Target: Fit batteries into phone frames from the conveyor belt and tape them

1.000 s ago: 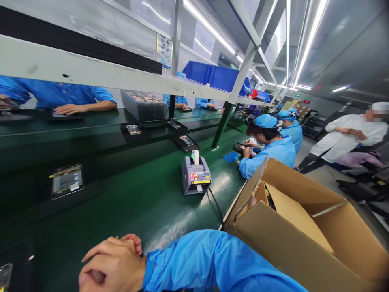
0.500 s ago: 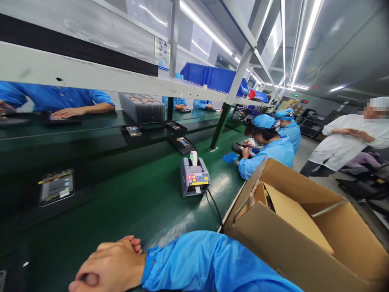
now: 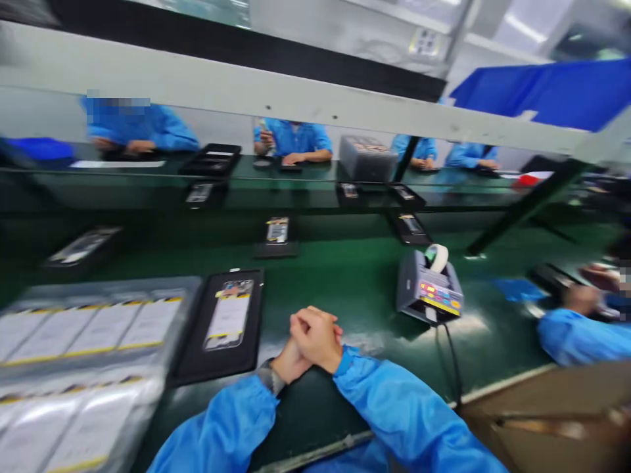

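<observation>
Fingers (image 3: 306,320) interlaced, the left hand (image 3: 288,360) and right hand (image 3: 319,338) rested on the green table (image 3: 345,276), each grip closed on the other, holding nothing. Just left lay a black tray (image 3: 190,341) carrying a phone panel (image 3: 227,322), its long axis running near-to-far, closer to the left hand.

On the bench (image 3: 345,276), a tray (image 3: 190,348) is set left of centre, with stacked packs (image 3: 73,341) farther left, a tape dispenser (image 3: 430,294) to the right and a carton (image 3: 557,414) near right.
</observation>
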`<action>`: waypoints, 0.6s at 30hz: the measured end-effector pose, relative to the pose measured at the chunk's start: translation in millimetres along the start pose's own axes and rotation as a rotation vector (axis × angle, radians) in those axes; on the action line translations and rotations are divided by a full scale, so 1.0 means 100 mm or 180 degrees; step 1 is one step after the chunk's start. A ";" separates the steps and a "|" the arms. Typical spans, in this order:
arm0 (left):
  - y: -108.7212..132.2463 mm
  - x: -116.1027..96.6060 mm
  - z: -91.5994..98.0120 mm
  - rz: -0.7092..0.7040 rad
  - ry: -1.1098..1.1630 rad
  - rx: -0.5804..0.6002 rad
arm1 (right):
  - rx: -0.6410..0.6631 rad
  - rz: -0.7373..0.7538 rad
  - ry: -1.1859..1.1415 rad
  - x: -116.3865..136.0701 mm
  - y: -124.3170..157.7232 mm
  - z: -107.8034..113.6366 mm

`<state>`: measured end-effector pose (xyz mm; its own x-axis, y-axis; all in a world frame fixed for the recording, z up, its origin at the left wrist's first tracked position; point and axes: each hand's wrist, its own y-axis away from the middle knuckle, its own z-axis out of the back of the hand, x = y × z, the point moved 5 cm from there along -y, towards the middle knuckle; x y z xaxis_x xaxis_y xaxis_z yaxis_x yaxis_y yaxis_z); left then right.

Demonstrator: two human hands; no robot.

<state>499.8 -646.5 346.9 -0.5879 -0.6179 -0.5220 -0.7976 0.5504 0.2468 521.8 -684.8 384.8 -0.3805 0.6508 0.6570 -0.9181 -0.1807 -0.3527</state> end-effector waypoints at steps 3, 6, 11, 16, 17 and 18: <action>-0.08 0.02 0.02 -0.0054 0.0157 0.0154 | -0.0029 0.0197 -0.0254 0.01 0.02 0.00; -0.12 0.04 0.08 -0.0152 0.0277 0.0101 | 0.0005 0.0315 -0.0479 0.00 0.05 -0.01; -0.09 0.01 0.04 -0.0042 0.0202 -0.0021 | 0.0070 0.0180 -0.0523 -0.04 0.01 -0.01; 0.05 -0.05 -0.03 -0.0032 -0.0141 -0.0080 | 0.0264 0.0100 -0.0068 -0.02 0.01 -0.05; 0.05 -0.06 -0.03 0.0016 -0.0219 -0.0074 | 0.0364 0.0150 0.0020 -0.03 0.00 -0.09; 0.02 -0.08 -0.02 0.0025 -0.0308 -0.0105 | 0.0434 0.0160 0.0098 -0.05 -0.02 -0.13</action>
<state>502.7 -641.6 353.3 -0.5797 -0.5557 -0.5960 -0.7980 0.5352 0.2770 527.2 -678.4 373.2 -0.4247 0.6604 0.6193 -0.9053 -0.3107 -0.2895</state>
